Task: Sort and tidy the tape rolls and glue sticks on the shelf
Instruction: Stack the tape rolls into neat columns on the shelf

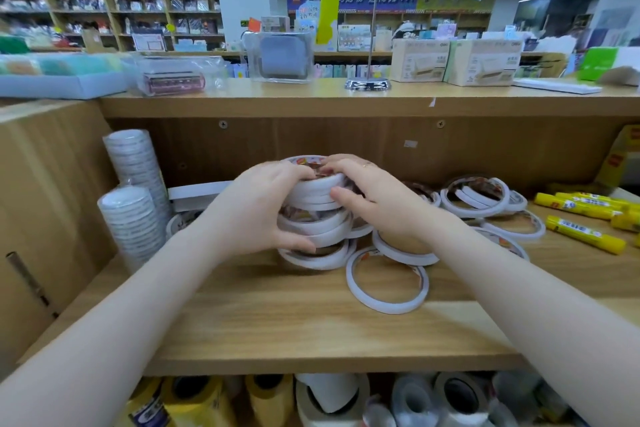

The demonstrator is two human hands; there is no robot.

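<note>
Both hands close on a stack of white tape rolls [317,215] standing near the middle of the wooden shelf [277,319], toward its back wall. The rolls lie flat, their open centres facing up, and the stack leans unevenly. The left hand [256,208] has its grip wrapped around the stack's left side, thumb low and fingers over the top roll. The right hand [374,198] has its grip pressed on the upper rolls from the right. Loose tape rings [386,282] lie flat just right of the stack. Yellow glue sticks [585,234] lie on their sides near the shelf's right edge, long axes running roughly left to right. Two wrapped columns, probably tape [133,191], stand upright at the back left corner.
</note>
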